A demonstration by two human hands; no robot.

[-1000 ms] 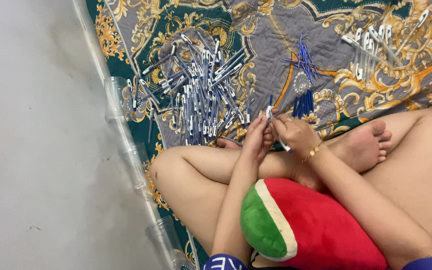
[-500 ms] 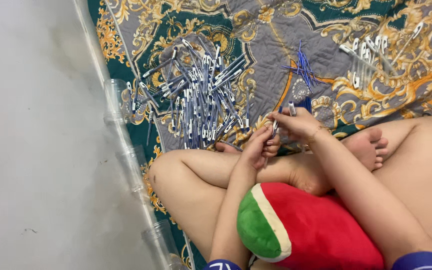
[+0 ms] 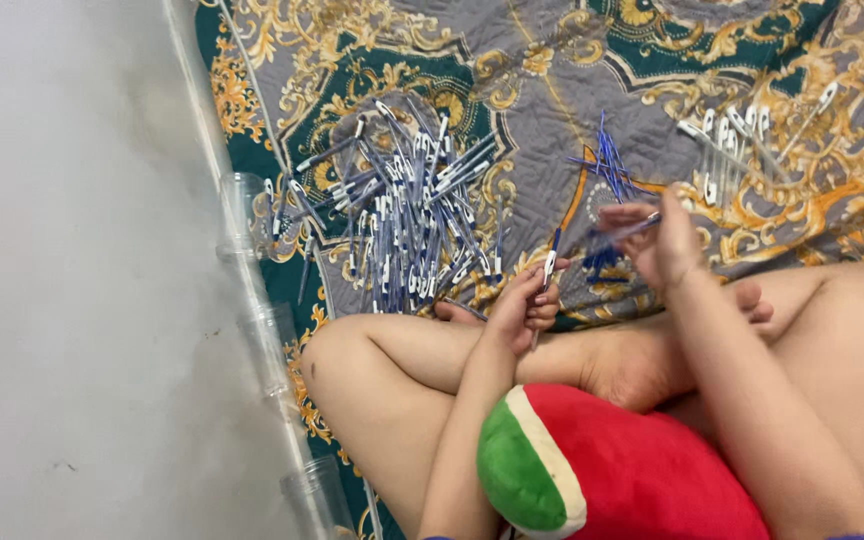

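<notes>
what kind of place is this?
Probably a home floor used as a work spot: the person sits cross-legged on a patterned quilt beside a bare grey floor, a plush cushion in the lap, a pile of pens spread out.

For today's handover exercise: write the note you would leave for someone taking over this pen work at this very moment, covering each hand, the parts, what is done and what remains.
Left hand: holds a pen upright above the knee.
Right hand: pinches a thin blue refill.
Big pen pile lies on the patterned quilt; loose blue refills lie ahead; clear barrels far right.
Done: cannot tell how many pens are finished.
Left: the barrels and refills still lie apart.
</notes>
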